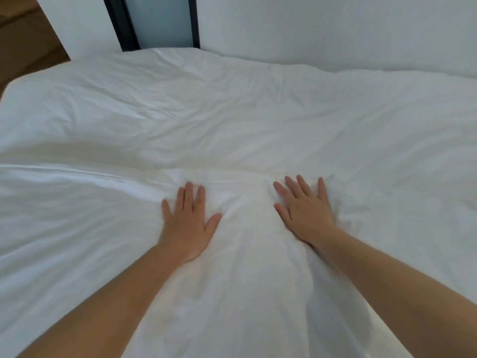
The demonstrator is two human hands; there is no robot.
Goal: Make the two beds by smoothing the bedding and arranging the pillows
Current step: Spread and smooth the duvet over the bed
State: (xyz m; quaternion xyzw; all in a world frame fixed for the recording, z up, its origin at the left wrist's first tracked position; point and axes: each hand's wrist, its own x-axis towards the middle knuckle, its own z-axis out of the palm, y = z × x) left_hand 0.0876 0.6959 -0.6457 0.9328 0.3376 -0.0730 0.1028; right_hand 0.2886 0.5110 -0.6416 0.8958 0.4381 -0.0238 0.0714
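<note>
While a white wall (335, 29) and dark-framed door (160, 21) stand behind, a rumpled white duvet (232, 120) is pressed by left hand (187, 226) and right hand (305, 213), fingers flat, nothing gripped.

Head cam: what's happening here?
A person is smoothing a white duvet on a bed. The left hand and the right hand both press flat on the fabric, fingers straight, with a raised ridge of cloth between them. Creases show across the far part of the duvet. No pillows are in view.
</note>
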